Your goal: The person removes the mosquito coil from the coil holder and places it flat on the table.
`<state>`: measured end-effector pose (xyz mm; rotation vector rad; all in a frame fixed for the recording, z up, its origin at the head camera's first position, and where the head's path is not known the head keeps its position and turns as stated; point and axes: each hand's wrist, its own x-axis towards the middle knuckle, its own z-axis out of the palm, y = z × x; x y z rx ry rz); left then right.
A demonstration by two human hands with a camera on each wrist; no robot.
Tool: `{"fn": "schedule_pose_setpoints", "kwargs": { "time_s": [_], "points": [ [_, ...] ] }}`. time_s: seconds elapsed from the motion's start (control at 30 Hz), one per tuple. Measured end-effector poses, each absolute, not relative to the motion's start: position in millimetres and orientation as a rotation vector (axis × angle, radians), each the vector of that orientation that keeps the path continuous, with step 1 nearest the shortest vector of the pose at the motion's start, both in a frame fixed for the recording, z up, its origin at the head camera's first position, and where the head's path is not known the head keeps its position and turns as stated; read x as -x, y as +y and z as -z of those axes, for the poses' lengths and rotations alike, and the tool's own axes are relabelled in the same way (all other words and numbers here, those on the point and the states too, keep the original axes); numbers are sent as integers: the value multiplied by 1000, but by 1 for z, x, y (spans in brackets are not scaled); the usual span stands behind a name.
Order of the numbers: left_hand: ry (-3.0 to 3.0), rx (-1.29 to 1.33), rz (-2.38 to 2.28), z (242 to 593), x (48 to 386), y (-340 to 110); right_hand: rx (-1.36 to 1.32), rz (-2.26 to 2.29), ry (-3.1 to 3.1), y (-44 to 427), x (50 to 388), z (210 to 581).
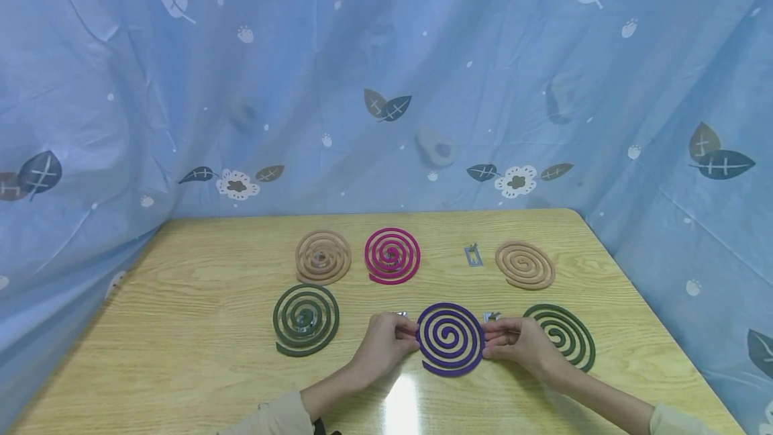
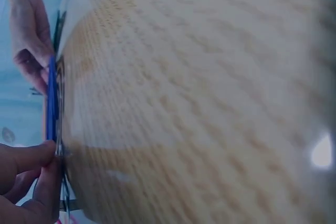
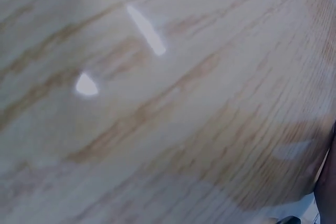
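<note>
A purple mosquito coil (image 1: 449, 340) is held level between both hands near the middle of the table. My left hand (image 1: 386, 337) pinches its left edge, and my right hand (image 1: 521, 344) pinches the right edge. In the left wrist view the coil (image 2: 51, 106) appears edge-on, with left fingers (image 2: 39, 158) at its near end and the right hand (image 2: 31, 32) at its far end. Small metal coil stands lie close by: one (image 1: 492, 317) beyond the right fingers, another (image 1: 401, 314) partly hidden by the left hand. Only a sliver of hand shows in the right wrist view.
Left of the hands lie a dark green coil (image 1: 306, 334), a tan coil (image 1: 323, 242) and a magenta coil (image 1: 392, 233), metal showing through their gaps. Another stand (image 1: 474, 255) lies farther back. On the right are a second tan coil (image 1: 525, 264) and green coil (image 1: 582, 337).
</note>
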<state>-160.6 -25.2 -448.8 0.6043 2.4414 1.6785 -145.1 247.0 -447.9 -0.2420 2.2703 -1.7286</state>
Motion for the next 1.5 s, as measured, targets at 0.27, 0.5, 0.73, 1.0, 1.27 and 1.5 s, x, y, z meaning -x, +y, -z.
{"fn": "schedule_pose_setpoints", "kwargs": {
  "time_s": [0.27, 0.5, 0.73, 1.0, 1.27, 1.5],
  "points": [
    [2463, -627, -1609, 446, 162, -25, 227, 1656, 2301, 246, 146, 445],
    [2486, -666, -1587, 445, 162, -26, 247, 1620, 2359, 245, 145, 446],
    [2491, -666, -1574, 444, 161, -25, 233, 1595, 2385, 245, 146, 449],
    [2535, -701, -1527, 442, 160, -23, 251, 1576, 2417, 244, 145, 446],
    [2497, -683, -1605, 442, 160, -29, 210, 1599, 2466, 245, 144, 442],
    [2471, -694, -1758, 435, 160, -44, 275, 1782, 2486, 252, 144, 425]
  ]
}}
